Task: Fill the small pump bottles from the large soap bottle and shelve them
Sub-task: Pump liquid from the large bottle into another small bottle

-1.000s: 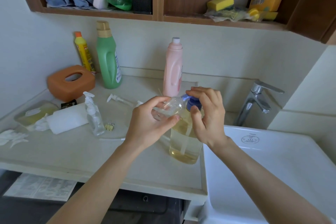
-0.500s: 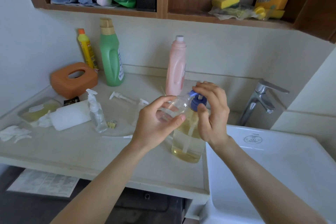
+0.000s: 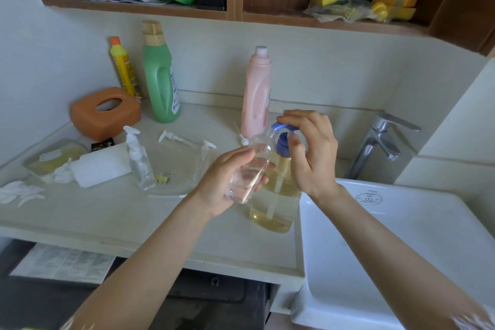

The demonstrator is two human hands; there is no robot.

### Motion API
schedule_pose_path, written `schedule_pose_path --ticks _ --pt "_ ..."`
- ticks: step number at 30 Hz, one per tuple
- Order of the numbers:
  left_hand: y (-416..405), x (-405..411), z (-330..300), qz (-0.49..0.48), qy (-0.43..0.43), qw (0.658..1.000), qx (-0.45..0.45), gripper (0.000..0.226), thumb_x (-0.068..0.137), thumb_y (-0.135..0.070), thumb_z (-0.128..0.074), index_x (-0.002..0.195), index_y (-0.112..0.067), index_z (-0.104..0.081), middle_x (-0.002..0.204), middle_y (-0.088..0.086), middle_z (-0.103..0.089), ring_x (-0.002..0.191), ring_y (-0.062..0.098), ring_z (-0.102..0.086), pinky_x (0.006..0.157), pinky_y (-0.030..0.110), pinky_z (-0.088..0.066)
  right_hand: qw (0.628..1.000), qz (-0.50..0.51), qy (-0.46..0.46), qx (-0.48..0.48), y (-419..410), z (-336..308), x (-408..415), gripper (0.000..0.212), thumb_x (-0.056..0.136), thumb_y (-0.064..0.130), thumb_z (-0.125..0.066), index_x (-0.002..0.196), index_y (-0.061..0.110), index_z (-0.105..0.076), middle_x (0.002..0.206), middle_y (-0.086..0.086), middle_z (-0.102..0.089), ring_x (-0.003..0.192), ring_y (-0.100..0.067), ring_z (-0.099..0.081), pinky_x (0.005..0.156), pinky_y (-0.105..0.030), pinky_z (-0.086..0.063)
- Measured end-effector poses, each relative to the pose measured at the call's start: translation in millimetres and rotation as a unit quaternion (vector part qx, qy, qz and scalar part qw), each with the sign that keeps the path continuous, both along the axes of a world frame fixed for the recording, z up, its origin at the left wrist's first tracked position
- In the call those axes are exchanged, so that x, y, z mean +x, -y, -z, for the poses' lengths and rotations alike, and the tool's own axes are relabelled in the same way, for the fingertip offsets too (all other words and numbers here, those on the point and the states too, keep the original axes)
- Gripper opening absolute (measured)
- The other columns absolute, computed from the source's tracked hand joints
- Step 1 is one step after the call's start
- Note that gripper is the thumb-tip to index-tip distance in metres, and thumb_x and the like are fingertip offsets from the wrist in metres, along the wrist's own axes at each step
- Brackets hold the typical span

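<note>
**Pump head up, small bottle tilted at the spout**

The left hand (image 3: pixel 227 182) grips a clear small pump bottle (image 3: pixel 250 169) with its cap off, fingers curled round the body, and holds it tilted so the open neck points up and right to the blue spout of the large soap bottle (image 3: pixel 276 201). That large bottle stands upright on the worktop (image 3: pixel 134 217) just left of the white sink (image 3: pixel 401 249), holding amber liquid in its lower part. The right hand (image 3: pixel 310 153) arches over the blue pump head (image 3: pixel 284 128); its fingers are curled above the head and the thumb lies beside the collar, but whether they press the head or only touch it cannot be told.

Against the picture half a second ago, the pump head now stands higher and more of its blue stem shows, the right hand's fingers having lifted. The small bottle lies lower in the left hand and more steeply tilted. The large bottle has kept its place on the worktop.

Further left on the worktop, a second small clear bottle (image 3: pixel 138 161) with its pump on stands upright, and loose white pump tops (image 3: pixel 174 138) lie near it. A pink bottle (image 3: pixel 255 94) stands just behind the hands, with a green bottle (image 3: pixel 160 78) well apart to the left.
</note>
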State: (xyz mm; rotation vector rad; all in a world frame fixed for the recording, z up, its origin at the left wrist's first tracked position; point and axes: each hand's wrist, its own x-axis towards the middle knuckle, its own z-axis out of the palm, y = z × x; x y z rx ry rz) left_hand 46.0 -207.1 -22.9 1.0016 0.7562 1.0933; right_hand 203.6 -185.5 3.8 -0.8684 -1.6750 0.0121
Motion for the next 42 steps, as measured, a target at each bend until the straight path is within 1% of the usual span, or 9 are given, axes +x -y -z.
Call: schedule_pose_path --ticks 5,7,11,17,23,29,33,37,42 --pt "-3.9 7.0 4.4 0.049 0.06 0.997 -0.01 0.034 0.081 -0.038 -0.052 0.098 -0.021 -0.076 0.08 0.003 -0.071 0.059 0.015 -0.06 0.052 0.023 -0.045 1.0 -0.001 0.007 -0.003 5.7 -2.7 1.2 0.035 0.084 0.011 -0.04 0.095 0.004 -0.072 0.103 -0.009 -0.068 0.098 -0.025 -0.058 0.09 -0.01 -0.034" --pt "-5.6 8.6 6.2 0.065 0.075 0.995 -0.006 0.03 0.076 -0.041 -0.066 0.096 -0.022 -0.077 0.079 0.003 -0.071 0.058 0.014 -0.059 0.051 0.022 -0.046 1.0 -0.005 -0.005 -0.001 5.0 -0.9 2.3 0.035 0.084 0.011 -0.039 0.095 0.003 -0.072 0.104 -0.01 -0.067 0.1 -0.025 -0.058 0.091 -0.011 -0.034" --pt "-6.3 8.8 11.6 0.081 0.08 0.993 -0.019 0.065 0.051 -0.051 -0.086 0.102 -0.015 -0.072 0.077 0.005 -0.069 0.056 0.015 -0.058 0.048 0.022 -0.046 1.0 -0.002 -0.026 0.014 2.3 10.4 -1.6 0.035 0.078 0.008 -0.039 0.09 0.001 -0.071 0.098 -0.01 -0.068 0.095 -0.027 -0.059 0.088 -0.011 -0.037" --pt "-5.9 7.2 15.9 0.047 0.055 0.996 -0.06 0.038 0.077 -0.036 -0.059 0.106 -0.012 -0.065 0.07 0.005 -0.067 0.05 0.015 -0.056 0.044 0.021 -0.045 0.999 0.011 -0.029 0.017 -3.8 21.0 -4.2 0.036 0.072 0.01 -0.04 0.085 0.003 -0.073 0.092 -0.007 -0.069 0.09 -0.02 -0.056 0.08 -0.032 -0.047" --pt "0.2 4.9 -1.5 0.025 0.036 0.998 -0.047 0.037 0.077 -0.037 -0.054 0.103 -0.013 -0.066 0.075 0.007 -0.07 0.052 0.015 -0.058 0.045 0.021 -0.045 1.0 0.007 0.009 -0.002 1.6 -0.2 3.5 0.035 0.08 0.011 -0.04 0.089 0.005 -0.074 0.094 -0.007 -0.069 0.088 -0.025 -0.058 0.084 -0.01 -0.036" --pt "3.1 3.2 -14.6 0.01 0.005 0.999 -0.036 0.041 0.07 -0.037 -0.061 0.103 -0.013 -0.064 0.077 0.007 -0.071 0.052 0.014 -0.057 0.045 0.021 -0.044 1.0 0.0 0.019 0.0 1.4 -8.0 6.9 0.038 0.087 0.018 -0.039 0.091 0.006 -0.074 0.096 -0.006 -0.07 0.092 -0.027 -0.062 0.085 -0.017 -0.04" --pt "1.9 2.7 -15.2 0.009 -0.001 0.999 -0.044 0.038 0.068 -0.037 -0.062 0.098 -0.014 -0.066 0.077 0.008 -0.071 0.051 0.015 -0.057 0.044 0.02 -0.044 1.0 -0.002 -0.014 0.013 2.6 1.8 2.0 0.034 0.083 0.01 -0.041 0.092 0.002 -0.072 0.1 -0.01 -0.069 0.097 -0.026 -0.059 0.091 -0.011 -0.035" --pt "2.4 1.2 -12.9 0.008 -0.022 0.998 -0.066 0.039 0.068 -0.037 -0.062 0.098 -0.011 -0.064 0.074 0.007 -0.071 0.049 0.015 -0.057 0.042 0.02 -0.044 1.0 -0.003 -0.028 0.013 1.9 13.4 -5.4 0.033 0.077 0.007 -0.041 0.088 -0.001 -0.071 0.094 -0.014 -0.068 0.092 -0.031 -0.057 0.085 -0.002 -0.033" --pt "4.9 1.1 -14.0 0.001 -0.037 0.995 -0.094 0.037 0.067 -0.035 -0.062 0.095 -0.012 -0.065 0.072 0.007 -0.071 0.048 0.015 -0.057 0.042 0.019 -0.044 1.0 0.004 -0.009 0.001 2.1 21.3 -6.4 0.035 0.075 0.008 -0.04 0.088 0.0 -0.071 0.094 -0.013 -0.068 0.091 -0.034 -0.057 0.084 -0.003 -0.034"
